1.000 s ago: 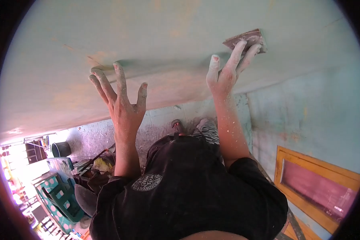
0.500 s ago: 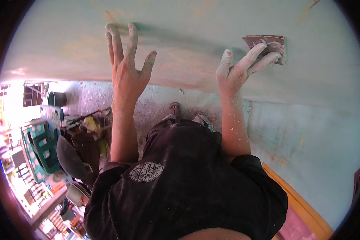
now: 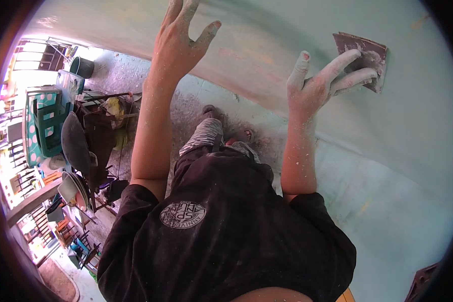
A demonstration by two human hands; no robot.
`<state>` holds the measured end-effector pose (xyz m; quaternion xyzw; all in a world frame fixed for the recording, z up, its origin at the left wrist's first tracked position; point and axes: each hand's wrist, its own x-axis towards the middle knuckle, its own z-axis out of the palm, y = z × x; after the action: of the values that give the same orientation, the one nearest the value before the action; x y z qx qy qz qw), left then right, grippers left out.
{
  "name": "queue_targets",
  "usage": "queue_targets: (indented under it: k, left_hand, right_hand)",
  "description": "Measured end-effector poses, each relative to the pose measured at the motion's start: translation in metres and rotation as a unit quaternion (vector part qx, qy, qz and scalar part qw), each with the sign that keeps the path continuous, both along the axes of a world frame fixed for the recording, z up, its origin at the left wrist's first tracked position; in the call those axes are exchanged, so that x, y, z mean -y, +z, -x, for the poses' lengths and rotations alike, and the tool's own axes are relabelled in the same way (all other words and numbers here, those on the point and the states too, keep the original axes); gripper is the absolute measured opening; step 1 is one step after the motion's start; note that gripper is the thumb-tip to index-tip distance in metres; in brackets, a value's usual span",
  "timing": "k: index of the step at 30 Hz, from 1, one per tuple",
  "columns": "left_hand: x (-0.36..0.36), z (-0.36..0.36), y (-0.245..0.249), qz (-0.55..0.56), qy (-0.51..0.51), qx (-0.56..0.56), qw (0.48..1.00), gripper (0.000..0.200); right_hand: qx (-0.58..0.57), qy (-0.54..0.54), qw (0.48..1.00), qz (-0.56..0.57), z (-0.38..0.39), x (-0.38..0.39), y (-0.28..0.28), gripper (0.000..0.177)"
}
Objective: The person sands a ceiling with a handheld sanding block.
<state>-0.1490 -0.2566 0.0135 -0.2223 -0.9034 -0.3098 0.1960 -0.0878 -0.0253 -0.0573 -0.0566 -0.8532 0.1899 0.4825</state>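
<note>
My right hand (image 3: 314,93), coated in pale dust, is on a brown folded piece of sandpaper (image 3: 363,55) that lies against the pale green wall (image 3: 267,45). Two of its fingers stretch over the sheet, which has white dust smeared across it, while the thumb points up apart from it. At the top of the view, my left hand (image 3: 178,48) is open beside the same wall, fingers and thumb spread, holding nothing. The frame's edge cuts off its fingertips.
On the left, a dark bucket (image 3: 81,67) stands on the dusty floor (image 3: 186,95). Nearby are a green plastic stool (image 3: 45,126), a dark rounded seat-like piece (image 3: 75,143) and stacked hats or bowls (image 3: 74,190). Sandalled feet (image 3: 239,136) show below the wall.
The view has turned and shifted, so the wall now slants down to the right. My left hand sits higher in view, and the right hand with the sandpaper appears farther right.
</note>
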Motion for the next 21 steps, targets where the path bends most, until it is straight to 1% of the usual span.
queue_targets:
  k: [3, 5, 6, 8, 10, 12, 15, 18, 20, 21]
  left_hand:
    - [-0.001, -0.001, -0.002, -0.004, -0.002, -0.021, 1.000, 0.083]
    - [-0.005, -0.007, 0.005, 0.002, 0.031, 0.017, 0.999, 0.084]
    - [-0.004, -0.004, 0.000, -0.001, 0.023, 0.017, 1.000, 0.084]
    - [-0.003, 0.004, -0.013, 0.004, 0.026, -0.076, 0.997, 0.073]
    - [-0.003, 0.008, -0.015, 0.003, 0.018, -0.075, 0.997, 0.073]
    - [-0.003, 0.008, -0.014, 0.018, 0.034, -0.056, 0.998, 0.073]
    - [0.001, 0.011, -0.014, -0.004, -0.016, -0.062, 0.998, 0.074]
    - [0.003, 0.009, -0.010, 0.011, -0.024, -0.067, 0.997, 0.074]
    - [0.007, 0.007, -0.001, -0.006, -0.048, -0.062, 0.997, 0.071]
    - [0.013, 0.008, 0.002, -0.013, -0.069, -0.030, 0.997, 0.068]
  right_hand:
    - [0.000, 0.008, 1.000, 0.007, -0.002, 0.000, 0.001, 0.084]
    - [0.006, 0.006, 1.000, 0.014, -0.005, 0.001, 0.000, 0.083]
    - [0.010, -0.004, 1.000, 0.011, -0.004, 0.001, -0.001, 0.082]
    - [0.011, -0.023, 1.000, 0.005, -0.005, -0.001, -0.001, 0.080]
    - [0.082, -0.041, 0.995, -0.044, -0.007, -0.001, 0.000, 0.088]
    - [0.076, -0.055, 0.995, -0.044, -0.007, -0.001, -0.001, 0.088]
    - [0.053, -0.067, 0.996, -0.033, -0.001, 0.000, -0.011, 0.086]
    - [0.021, -0.077, 0.997, -0.022, 0.005, 0.001, -0.024, 0.085]
    - [0.006, -0.092, 0.996, -0.020, 0.007, 0.003, -0.022, 0.084]
    - [0.001, -0.092, 0.996, 0.006, 0.008, 0.005, -0.020, 0.082]
